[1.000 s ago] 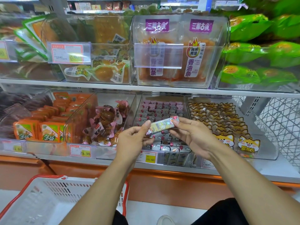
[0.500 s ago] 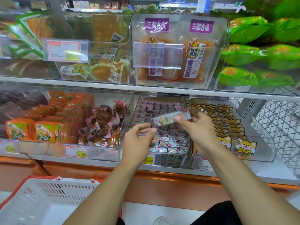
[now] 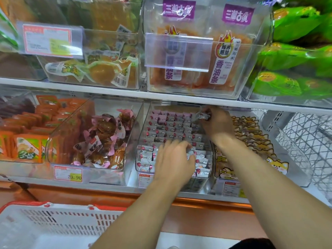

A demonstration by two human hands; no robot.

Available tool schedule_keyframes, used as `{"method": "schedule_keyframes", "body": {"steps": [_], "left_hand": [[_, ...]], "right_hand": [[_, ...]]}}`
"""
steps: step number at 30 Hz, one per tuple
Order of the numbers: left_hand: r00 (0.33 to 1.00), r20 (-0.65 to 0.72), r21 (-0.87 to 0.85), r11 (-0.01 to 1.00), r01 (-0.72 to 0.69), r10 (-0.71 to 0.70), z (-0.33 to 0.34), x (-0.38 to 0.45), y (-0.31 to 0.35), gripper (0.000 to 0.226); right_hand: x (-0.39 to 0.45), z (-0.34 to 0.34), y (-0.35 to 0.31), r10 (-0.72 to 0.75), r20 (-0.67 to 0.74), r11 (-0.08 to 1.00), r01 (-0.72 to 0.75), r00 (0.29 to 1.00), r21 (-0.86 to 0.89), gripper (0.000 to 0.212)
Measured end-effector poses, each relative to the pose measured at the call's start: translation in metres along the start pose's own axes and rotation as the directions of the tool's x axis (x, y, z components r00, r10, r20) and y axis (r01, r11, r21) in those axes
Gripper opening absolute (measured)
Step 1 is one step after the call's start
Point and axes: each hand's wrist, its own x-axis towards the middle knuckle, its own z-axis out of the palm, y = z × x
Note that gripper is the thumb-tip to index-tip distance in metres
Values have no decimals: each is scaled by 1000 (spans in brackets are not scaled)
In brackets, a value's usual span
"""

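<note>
I have my right hand (image 3: 218,124) at the back right corner of the clear bin (image 3: 142,151), fingers curled, pinching a small snack packet (image 3: 203,116) just above the rows of packets (image 3: 170,126). My left hand (image 3: 175,159) lies on those at the bin's front, fingertips bent down; whether it grips one I cannot tell

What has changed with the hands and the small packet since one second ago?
The left hand let go of the small packet and dropped onto the front packets of the clear bin. The right hand carried the packet to the bin's back row and still pinches it. The red basket stayed where it was.
</note>
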Motion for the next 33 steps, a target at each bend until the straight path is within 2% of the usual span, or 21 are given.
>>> {"method": "schedule_keyframes", "body": {"steps": [3,6,11,16,19,26,33], "left_hand": [[1000,1,32,999,18,-18,4,10,-2,33],[1000,5,30,999,27,-27,6,16,-5,35],[1000,13,2,1000,15,-15,6,17,-9,36],[1000,-15,16,1000,-6,6,7,12,-8,36],[1000,-10,20,1000,-16,16,6,11,-8,37],[999,-10,5,999,-49,49,5,6,-10,37],[998,-6,-4,998,-67,67,4,7,-14,39]], "right_hand": [[8,-2,1,-53,79,996,59,995,-65,17],[10,-7,2,-65,120,996,71,991,-47,27],[11,-12,1,-21,256,988,59,966,-140,35],[10,-6,-6,42,321,948,63,946,-311,31],[13,-4,-9,54,392,934,93,918,-346,29],[23,6,-13,-49,283,861,184,958,-475,39],[35,23,-13,-79,305,828,233,949,-509,18]]}}
